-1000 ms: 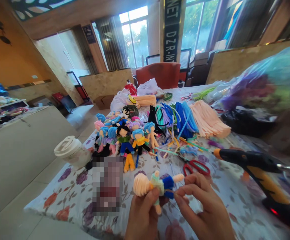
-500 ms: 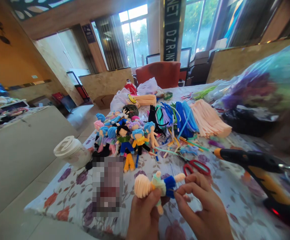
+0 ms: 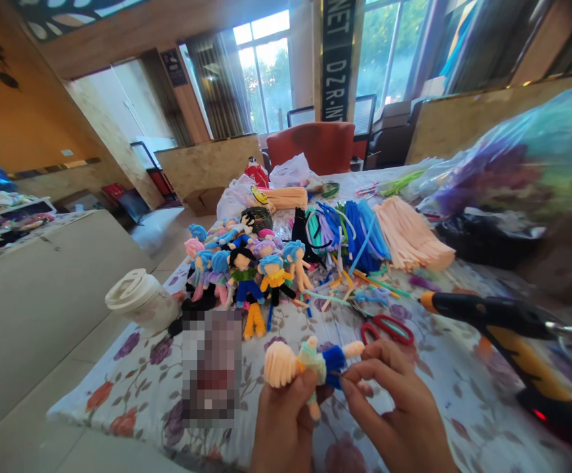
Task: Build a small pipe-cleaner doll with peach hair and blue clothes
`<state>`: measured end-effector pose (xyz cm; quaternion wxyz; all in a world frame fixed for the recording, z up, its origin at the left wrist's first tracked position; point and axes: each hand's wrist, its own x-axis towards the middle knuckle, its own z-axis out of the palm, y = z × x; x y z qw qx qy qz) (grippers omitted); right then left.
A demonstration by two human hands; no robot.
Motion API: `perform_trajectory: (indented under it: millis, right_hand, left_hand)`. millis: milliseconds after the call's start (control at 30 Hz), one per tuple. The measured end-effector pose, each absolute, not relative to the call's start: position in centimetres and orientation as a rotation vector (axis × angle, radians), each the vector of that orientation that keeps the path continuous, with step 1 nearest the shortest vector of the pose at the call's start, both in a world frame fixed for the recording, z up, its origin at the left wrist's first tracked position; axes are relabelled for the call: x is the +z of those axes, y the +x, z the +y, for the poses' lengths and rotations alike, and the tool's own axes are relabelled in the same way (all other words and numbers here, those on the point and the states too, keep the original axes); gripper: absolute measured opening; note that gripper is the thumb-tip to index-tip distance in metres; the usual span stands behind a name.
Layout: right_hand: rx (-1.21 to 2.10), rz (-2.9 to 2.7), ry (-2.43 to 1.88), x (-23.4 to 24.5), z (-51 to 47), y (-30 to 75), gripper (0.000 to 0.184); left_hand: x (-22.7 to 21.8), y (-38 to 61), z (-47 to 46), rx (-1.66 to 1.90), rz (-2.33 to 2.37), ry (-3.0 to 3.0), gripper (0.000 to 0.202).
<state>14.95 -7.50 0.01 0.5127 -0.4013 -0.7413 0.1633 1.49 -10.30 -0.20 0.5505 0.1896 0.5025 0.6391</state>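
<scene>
A small chenille-stem doll (image 3: 310,364) lies sideways in my left hand (image 3: 286,414), its peach head to the left and its legs to the right. It has a pale green top and blue shorts. My left thumb and fingers close around its body. My right hand (image 3: 394,401) pinches at the hem of the blue shorts with thumb and index finger, while its other fingers are beside the peach leg. Whatever fine edge lies between those fingertips is too small to tell. Red-handled scissors (image 3: 392,330) lie just beyond my right hand.
Finished dolls (image 3: 244,263) are heaped beyond my hands. Bundles of blue stems (image 3: 359,230) and peach stems (image 3: 409,233) lie right of them. A glue gun (image 3: 503,328) with a red light stands at right. A white lidded cup (image 3: 141,299) sits near the left edge.
The right hand has shifted very slightly left at the shorts' hem. The doll and left hand stay almost where they were.
</scene>
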Motion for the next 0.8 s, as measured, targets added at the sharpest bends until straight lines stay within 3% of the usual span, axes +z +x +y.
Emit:
perform_trajectory:
  millis: [400,600,800]
  right_hand:
    - [0.368,-1.736,-0.959,0.78,-7.64,14.78,0.014]
    - [0.349,-1.748,-0.935,0.58,-7.99,14.58,0.017]
    - [0.492,-1.732,-0.994,0.57,-7.76,15.52,0.004]
  left_hand:
    - [0.52,1.85,-10.03,1.492,1.004,0.438,0.015]
    - [0.47,1.65,-9.78,1.501,1.169,0.536,0.020]
    - [0.51,1.52,-9.71,1.550,1.127,0.499,0.036]
